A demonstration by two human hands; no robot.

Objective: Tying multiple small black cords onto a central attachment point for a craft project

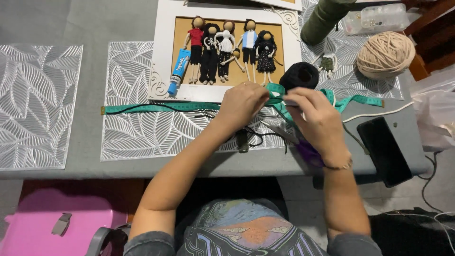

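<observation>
My left hand (242,105) and my right hand (316,116) meet over a green measuring tape (156,108) that lies across a white leaf-patterned placemat (137,135). Both hands pinch something small at the tape, near a ball of black yarn (299,75); what sits between the fingers is hidden. Black yarn strands (258,135) trail on the mat below the hands. Purple-handled scissors (307,150) lie under my right wrist. Behind the hands, a white frame (163,52) holds several small yarn dolls (227,50) and a blue glue tube (178,71).
A beige yarn ball (386,54) and a clear plastic box (377,19) sit at the back right. A black phone (384,150) lies at the table's right front edge. A second placemat (35,104) lies left. A pink stool (57,223) stands below the table.
</observation>
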